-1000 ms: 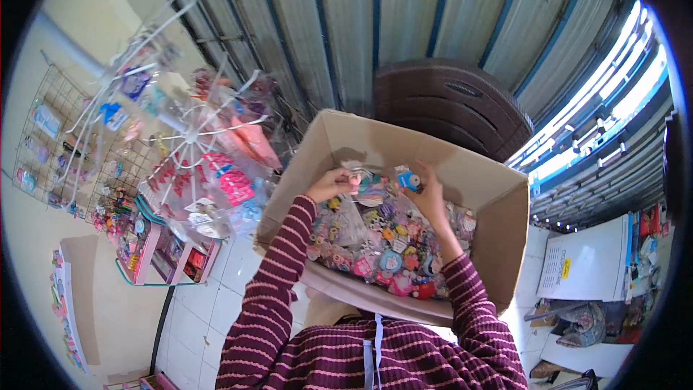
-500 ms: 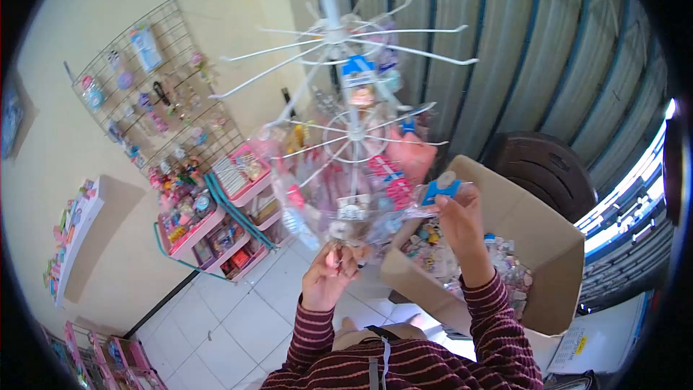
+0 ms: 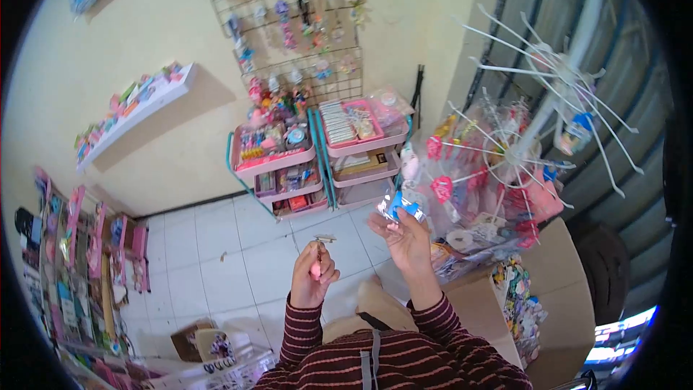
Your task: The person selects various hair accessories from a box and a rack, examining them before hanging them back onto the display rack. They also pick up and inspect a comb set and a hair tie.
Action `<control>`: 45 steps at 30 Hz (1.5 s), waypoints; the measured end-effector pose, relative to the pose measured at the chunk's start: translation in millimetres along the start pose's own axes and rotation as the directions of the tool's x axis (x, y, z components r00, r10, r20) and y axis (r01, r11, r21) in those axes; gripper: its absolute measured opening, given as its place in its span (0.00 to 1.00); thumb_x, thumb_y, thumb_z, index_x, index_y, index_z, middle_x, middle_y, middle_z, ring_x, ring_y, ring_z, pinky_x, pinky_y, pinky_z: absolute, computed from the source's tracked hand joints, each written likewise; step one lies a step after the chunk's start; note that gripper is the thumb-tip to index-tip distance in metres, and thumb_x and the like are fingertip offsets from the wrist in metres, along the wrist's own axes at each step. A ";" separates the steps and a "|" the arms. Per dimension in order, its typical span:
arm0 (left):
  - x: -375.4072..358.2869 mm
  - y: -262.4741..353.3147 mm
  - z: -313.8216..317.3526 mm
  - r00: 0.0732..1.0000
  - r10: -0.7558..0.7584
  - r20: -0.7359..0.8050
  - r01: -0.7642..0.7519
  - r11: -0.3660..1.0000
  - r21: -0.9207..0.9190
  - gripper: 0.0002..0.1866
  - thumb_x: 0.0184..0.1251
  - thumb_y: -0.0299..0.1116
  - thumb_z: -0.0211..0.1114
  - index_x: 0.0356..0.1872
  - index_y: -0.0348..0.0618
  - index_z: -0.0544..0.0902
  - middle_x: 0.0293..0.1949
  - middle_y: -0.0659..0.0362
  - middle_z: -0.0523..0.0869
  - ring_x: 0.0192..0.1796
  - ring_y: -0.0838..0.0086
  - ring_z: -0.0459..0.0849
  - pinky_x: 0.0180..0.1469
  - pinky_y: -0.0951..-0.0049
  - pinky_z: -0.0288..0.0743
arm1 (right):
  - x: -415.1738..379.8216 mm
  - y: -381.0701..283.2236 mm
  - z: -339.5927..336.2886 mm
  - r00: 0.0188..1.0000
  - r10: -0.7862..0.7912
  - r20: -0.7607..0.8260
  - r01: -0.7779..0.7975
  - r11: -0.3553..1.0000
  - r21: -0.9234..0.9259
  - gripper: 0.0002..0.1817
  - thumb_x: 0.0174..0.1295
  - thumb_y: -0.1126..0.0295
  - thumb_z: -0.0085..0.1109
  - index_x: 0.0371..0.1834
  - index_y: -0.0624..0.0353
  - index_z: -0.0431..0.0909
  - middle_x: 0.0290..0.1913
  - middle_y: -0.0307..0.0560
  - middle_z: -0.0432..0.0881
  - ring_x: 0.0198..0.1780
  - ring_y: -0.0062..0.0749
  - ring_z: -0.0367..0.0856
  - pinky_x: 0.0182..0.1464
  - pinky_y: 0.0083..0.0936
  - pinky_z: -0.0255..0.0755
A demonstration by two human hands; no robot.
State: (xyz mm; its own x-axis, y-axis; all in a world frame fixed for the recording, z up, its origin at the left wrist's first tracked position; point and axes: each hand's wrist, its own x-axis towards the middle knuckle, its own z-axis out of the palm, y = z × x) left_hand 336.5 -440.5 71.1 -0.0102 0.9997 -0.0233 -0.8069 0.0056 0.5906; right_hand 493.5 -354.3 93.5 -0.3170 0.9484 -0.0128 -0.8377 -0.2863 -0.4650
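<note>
My left hand (image 3: 311,279) is closed on a small pink keychain (image 3: 316,269) with a metal fitting at its top; the fingers cover part of it. In my right hand (image 3: 408,249) is a clear plastic packet (image 3: 402,206) with a blue header card, pinched between thumb and fingers. What the packet contains cannot be made out. Both hands are raised in front of my body, a short way apart. To the right of my right hand stands a white rotating display rack (image 3: 514,155), hung with several bagged trinkets.
A cardboard box (image 3: 570,296) holding many small packaged items stands at the right. Pink tiered carts (image 3: 278,166) are against the wall under a wire grid (image 3: 336,65). A white wall shelf (image 3: 144,117) and pink shelving (image 3: 79,267) are on the left.
My view has turned left, so the rack now appears farther right. Both hands have come away from the rack, still holding the keychain and the packet.
</note>
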 end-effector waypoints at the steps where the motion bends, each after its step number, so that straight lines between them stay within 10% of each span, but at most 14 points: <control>1: 1.5 3.7 -5.0 1.000 -0.001 -0.021 0.000 1.000 -0.020 0.09 0.64 0.37 0.41 0.34 0.44 0.67 0.15 0.66 0.61 0.14 0.85 0.58 0.19 0.84 0.55 | 8.6 8.1 -1.2 0.999 0.050 -0.004 -0.050 0.998 0.023 0.06 0.54 0.75 0.47 0.34 0.65 0.70 0.36 0.53 0.75 0.43 0.45 0.74 0.46 0.45 0.68; 14: 92.2 65.0 -54.2 0.988 0.089 -0.127 -0.089 0.996 0.010 0.17 0.62 0.32 0.44 0.51 0.37 0.62 0.31 0.55 0.75 0.31 0.71 0.75 0.34 0.74 0.71 | 139.8 64.9 -4.9 0.964 0.205 0.168 -0.206 0.979 -0.010 0.10 0.53 0.76 0.47 0.39 0.64 0.69 0.42 0.50 0.73 0.48 0.42 0.70 0.50 0.42 0.64; 16: 117.6 75.7 -58.4 0.982 0.131 -0.133 -0.110 0.982 0.155 0.17 0.62 0.32 0.44 0.51 0.37 0.62 0.30 0.55 0.75 0.33 0.70 0.76 0.32 0.76 0.72 | 170.6 69.6 -22.6 0.884 0.205 0.420 -0.255 0.964 0.068 0.11 0.53 0.76 0.49 0.41 0.63 0.69 0.41 0.47 0.74 0.47 0.39 0.72 0.48 0.42 0.65; 25: 214.7 93.9 -93.5 0.992 0.004 -0.126 0.046 0.920 0.390 0.18 0.64 0.41 0.42 0.41 0.35 0.68 0.12 0.63 0.66 0.20 0.75 0.72 0.25 0.78 0.68 | 266.4 112.6 -39.5 0.693 0.640 0.333 -0.648 0.755 -0.104 0.13 0.51 0.74 0.53 0.41 0.61 0.70 0.41 0.48 0.74 0.44 0.30 0.72 0.37 0.21 0.66; 34: 263.0 103.2 -137.7 0.956 0.094 -0.276 0.086 0.814 0.575 0.13 0.63 0.36 0.45 0.23 0.40 0.67 0.09 0.65 0.64 0.13 0.81 0.65 0.22 0.79 0.69 | 321.7 137.0 -42.3 0.755 0.634 0.165 -0.609 0.772 -0.181 0.10 0.52 0.74 0.53 0.38 0.65 0.71 0.34 0.44 0.75 0.36 0.21 0.73 0.34 0.15 0.65; 45: 354.1 135.2 -253.3 0.973 0.116 -0.200 0.079 0.648 0.757 0.06 0.53 0.23 0.44 0.28 0.35 0.71 0.13 0.61 0.71 0.14 0.80 0.69 0.17 0.81 0.63 | 408.7 209.7 -27.5 0.896 0.443 0.035 -0.392 0.826 -0.405 0.06 0.54 0.72 0.52 0.32 0.62 0.73 0.24 0.34 0.72 0.24 0.13 0.66 0.27 0.11 0.59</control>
State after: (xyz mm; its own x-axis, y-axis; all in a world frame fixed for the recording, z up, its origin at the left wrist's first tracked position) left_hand 74.2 -92.1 -61.7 -0.2215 0.9683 -0.1158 -0.0766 0.1011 0.9919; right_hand 200.5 -23.0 -33.7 -0.6708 0.7178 -0.1863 -0.3870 -0.5531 -0.7378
